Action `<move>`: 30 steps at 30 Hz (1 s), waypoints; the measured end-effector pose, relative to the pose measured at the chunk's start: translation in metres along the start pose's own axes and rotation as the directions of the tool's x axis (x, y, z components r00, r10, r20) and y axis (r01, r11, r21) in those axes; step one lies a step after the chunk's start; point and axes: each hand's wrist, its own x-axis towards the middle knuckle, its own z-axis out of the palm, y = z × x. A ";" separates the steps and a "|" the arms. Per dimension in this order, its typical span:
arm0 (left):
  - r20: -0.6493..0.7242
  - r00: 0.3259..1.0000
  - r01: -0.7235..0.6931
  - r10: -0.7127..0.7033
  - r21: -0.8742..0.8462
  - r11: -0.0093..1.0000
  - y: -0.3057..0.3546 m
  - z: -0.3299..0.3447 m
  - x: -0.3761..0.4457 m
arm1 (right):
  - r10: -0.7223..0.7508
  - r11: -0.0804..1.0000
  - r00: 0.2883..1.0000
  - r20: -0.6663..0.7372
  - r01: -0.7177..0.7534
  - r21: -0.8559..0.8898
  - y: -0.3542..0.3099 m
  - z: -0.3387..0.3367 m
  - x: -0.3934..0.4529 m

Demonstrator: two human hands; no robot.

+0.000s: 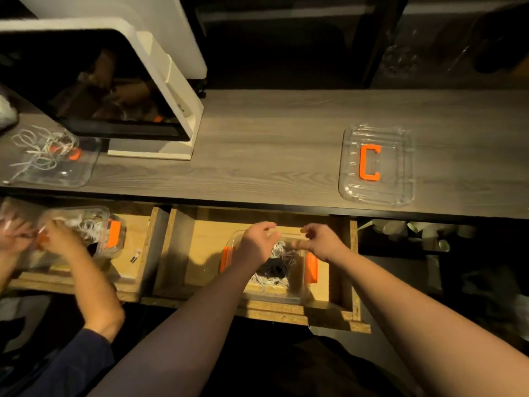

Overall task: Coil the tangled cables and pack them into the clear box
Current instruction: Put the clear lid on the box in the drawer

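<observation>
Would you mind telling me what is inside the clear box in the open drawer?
The clear box holds white cables and a black cable bundle. The left hand and right hand hang above it, hiding part of the contents.

left hand (257,242) curled, right hand (320,242) pinching

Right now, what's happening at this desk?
A person is working over a clear box that sits in an open wooden drawer. Both hands, left and right, are at its far rim, above white and black cables already inside. What the fingers hold is too blurred to tell. The box's lid lies apart on the desk. At the left, a second person's hands handle another box of cables.
</observation>
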 end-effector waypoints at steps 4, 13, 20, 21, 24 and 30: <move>-0.021 0.993 -0.119 0.119 0.015 0.993 0.058 0.003 0.025 | -0.045 0.969 0.950 -0.308 0.117 0.218 -0.010 -0.048 0.007; 0.196 0.967 -0.168 0.164 0.003 0.986 0.162 0.060 0.091 | 0.181 0.982 0.742 -0.645 -0.096 0.164 0.036 -0.167 0.030; 0.287 0.958 0.056 -0.024 -0.106 0.993 0.192 0.109 0.117 | 0.379 0.876 0.815 -0.438 -0.163 0.454 0.074 -0.192 0.038; 0.275 0.960 0.081 -0.047 -0.113 0.990 0.187 0.114 0.125 | 0.392 0.865 0.809 -0.438 -0.161 0.476 0.077 -0.192 0.039; 0.225 0.972 0.109 -0.073 -0.152 0.982 0.167 0.123 0.148 | 0.411 0.829 0.798 -0.441 -0.126 0.546 0.086 -0.187 0.041; 0.190 0.977 0.146 -0.093 -0.286 0.947 0.171 0.089 0.119 | 0.335 0.752 0.878 -0.343 -0.031 0.658 0.083 -0.185 0.029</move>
